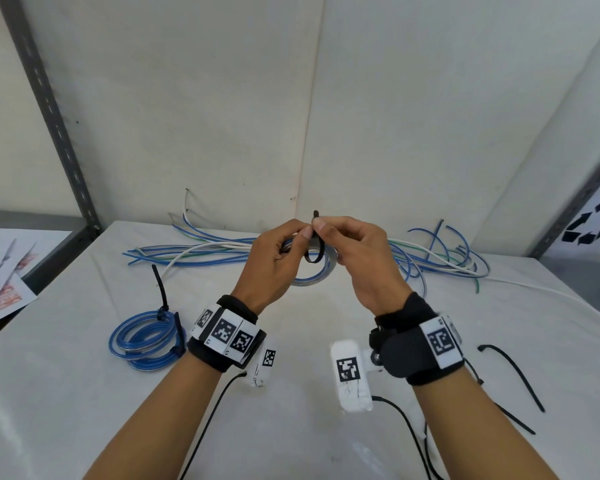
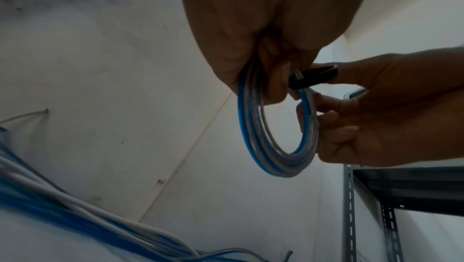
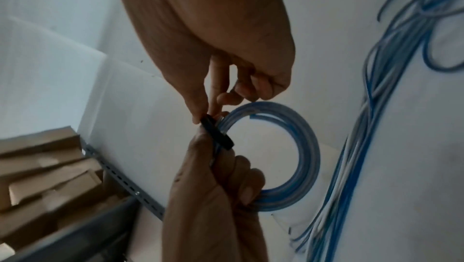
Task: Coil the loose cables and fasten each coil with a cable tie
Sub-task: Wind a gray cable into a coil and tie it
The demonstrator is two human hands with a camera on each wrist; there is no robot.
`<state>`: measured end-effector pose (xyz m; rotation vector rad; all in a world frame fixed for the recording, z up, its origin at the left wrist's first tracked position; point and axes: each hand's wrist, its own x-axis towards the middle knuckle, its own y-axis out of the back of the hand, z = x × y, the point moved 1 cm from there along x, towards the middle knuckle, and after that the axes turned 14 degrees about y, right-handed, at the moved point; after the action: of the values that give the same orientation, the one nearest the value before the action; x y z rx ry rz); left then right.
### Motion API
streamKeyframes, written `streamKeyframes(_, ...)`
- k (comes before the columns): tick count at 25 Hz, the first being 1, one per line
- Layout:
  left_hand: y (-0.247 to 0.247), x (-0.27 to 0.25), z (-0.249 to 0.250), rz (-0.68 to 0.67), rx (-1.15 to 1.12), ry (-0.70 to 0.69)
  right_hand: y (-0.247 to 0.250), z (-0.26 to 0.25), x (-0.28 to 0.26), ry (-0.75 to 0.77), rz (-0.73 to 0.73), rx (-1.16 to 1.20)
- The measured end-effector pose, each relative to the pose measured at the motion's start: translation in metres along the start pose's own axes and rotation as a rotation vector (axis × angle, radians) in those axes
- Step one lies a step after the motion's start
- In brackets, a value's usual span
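While raised above the worktop (image 1: 326, 341), held by both hands: a blue-and-clear coil (image 2: 276, 147), with a black cable tie (image 1: 314, 249) looped round its top. Left hand (image 1: 274, 265) wrapped round the coil, its grip closed on the strands. Right hand (image 1: 357, 261) pinching the tie's tail between thumb and forefinger, just above the coil. Behind, loose cables (image 1: 194, 249) sprawled on the worktop; near left, a finished coil (image 1: 146, 337), tied; at right, spare ties (image 1: 513, 375).
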<state>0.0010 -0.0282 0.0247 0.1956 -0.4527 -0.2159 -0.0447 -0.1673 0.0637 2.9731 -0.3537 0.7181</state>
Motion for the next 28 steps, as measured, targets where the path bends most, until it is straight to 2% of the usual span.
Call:
streamKeyframes(3,-0.003,-0.002,0.001,-0.064,0.002,-0.006,0.002,-0.002,0.012,-0.098,0.146,0.106)
streamKeyframes(6,-0.009,-0.005,0.003,-0.153,0.032,0.007,0.012,-0.002,0.03,-0.097,0.272,0.026)
streamKeyframes(11,-0.006,-0.005,0.007,-0.185,0.004,0.052,0.011,0.002,0.031,-0.118,0.181,0.047)
streamKeyframes(16,-0.014,-0.008,0.009,-0.123,-0.05,0.072,0.014,-0.01,0.028,-0.084,0.089,0.031)
streamKeyframes(23,-0.017,-0.009,0.007,-0.158,-0.054,0.138,0.013,-0.006,0.024,-0.018,0.263,0.115)
streamKeyframes(28,-0.024,-0.011,0.0,-0.171,-0.057,0.17,0.01,0.012,0.026,-0.093,0.319,0.144)
